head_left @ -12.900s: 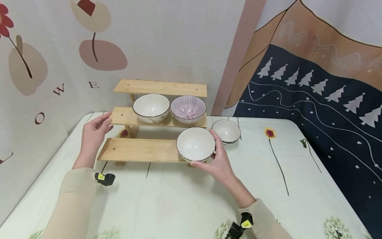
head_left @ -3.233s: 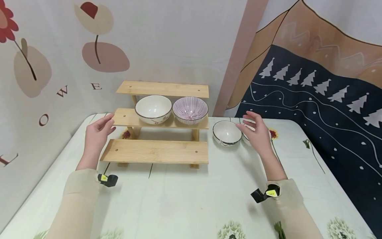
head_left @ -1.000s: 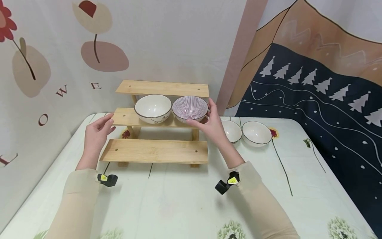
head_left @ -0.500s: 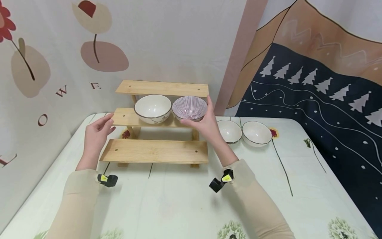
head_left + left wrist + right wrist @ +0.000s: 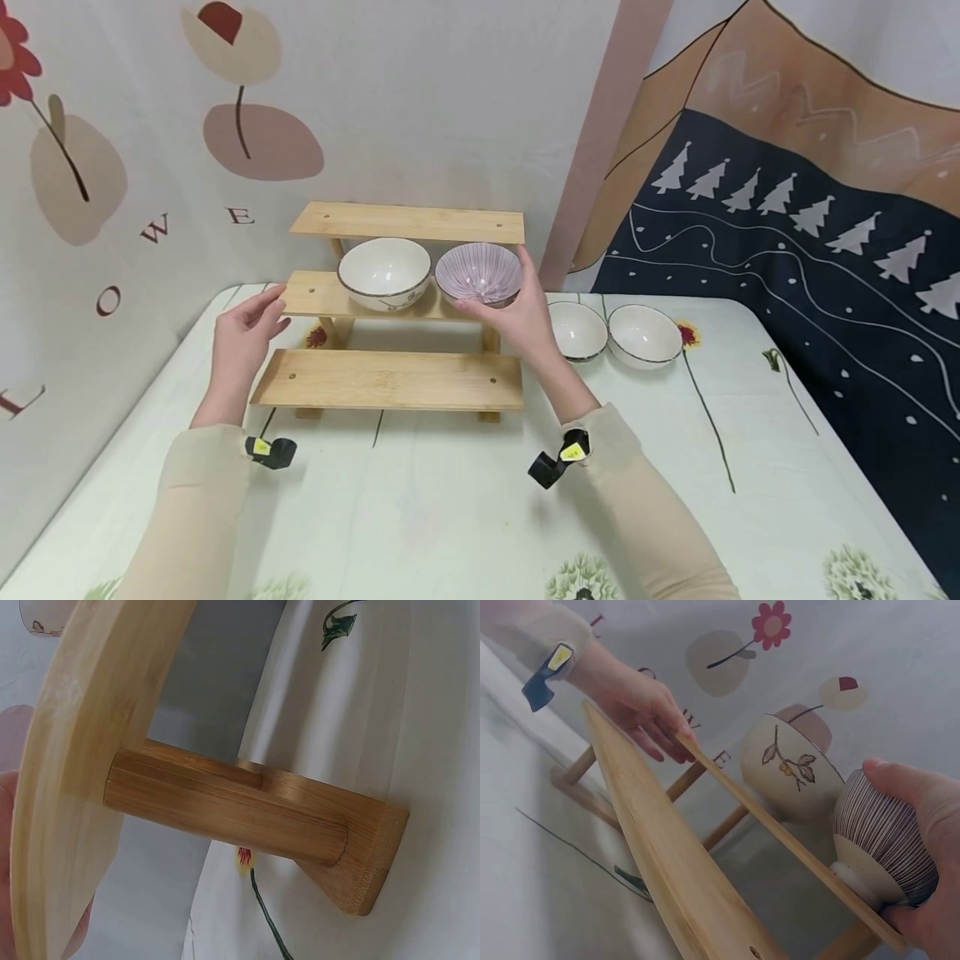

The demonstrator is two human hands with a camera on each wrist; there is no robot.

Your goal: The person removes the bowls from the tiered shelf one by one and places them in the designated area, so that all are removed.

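My right hand (image 5: 527, 321) grips a purple-striped bowl (image 5: 477, 271) at the right end of the middle shelf, thumb at the front and fingers round the right side. In the right wrist view, the striped bowl (image 5: 889, 832) has its foot right at the board. Over at the left end, my left hand (image 5: 242, 346) pinches the middle shelf (image 5: 311, 292) of a three-tier bamboo rack; fingertips (image 5: 79, 930) show past the board in the left wrist view. A white bowl (image 5: 384, 271), with a twig pattern outside, sits beside the striped one.
Two white bowls, a nearer-in one (image 5: 577, 332) and an outer one (image 5: 645, 335), stand side by side on the table right of the rack. The bottom shelf (image 5: 393, 379) and top shelf (image 5: 408, 221) bear nothing. Printed cloth walls (image 5: 450, 100) rise behind.
My right hand has moved a white bowl from the bottom shelf to the table at right, then come back to the striped bowl and taken hold of it. My left hand stays put.
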